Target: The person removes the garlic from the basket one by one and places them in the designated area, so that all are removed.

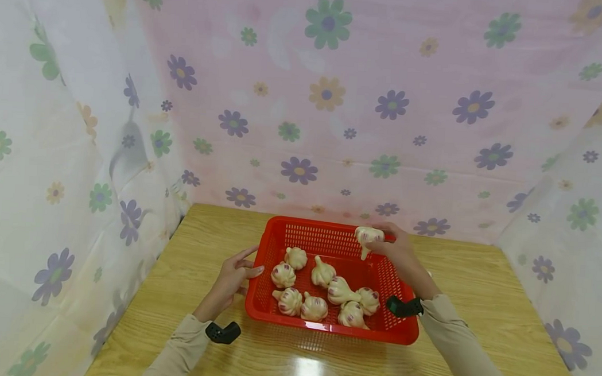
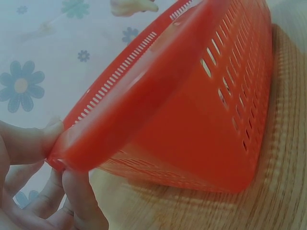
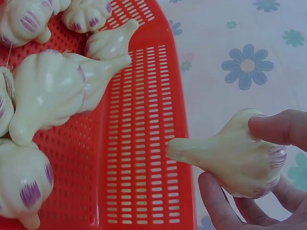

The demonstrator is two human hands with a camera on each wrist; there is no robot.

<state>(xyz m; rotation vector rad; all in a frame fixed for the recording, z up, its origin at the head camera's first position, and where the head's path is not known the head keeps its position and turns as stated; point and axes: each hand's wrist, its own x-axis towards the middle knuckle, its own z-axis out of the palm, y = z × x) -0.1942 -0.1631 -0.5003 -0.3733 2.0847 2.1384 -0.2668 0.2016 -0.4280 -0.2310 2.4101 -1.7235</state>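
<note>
My left hand (image 1: 230, 278) pinches the left rim of a red slotted plastic basket (image 1: 285, 320), thumb above and fingers below in the left wrist view. Over the basket's far right part, my right hand (image 1: 401, 256) holds a garlic bulb (image 1: 369, 236), white with purple streaks. In the right wrist view this bulb (image 3: 240, 155) sits between thumb and fingers, its stem pointing left toward the basket rim. Several similar garlic bulbs (image 1: 321, 272) lie in the basket, mostly in its left and near parts. Some of them touch each other.
The basket stands on a wood-grain table (image 1: 215, 229). Flower-printed cloth (image 1: 322, 126) hangs behind the table and on both sides. A black device (image 1: 223, 333) is worn at the left wrist, and another black device (image 1: 404, 307) at the right.
</note>
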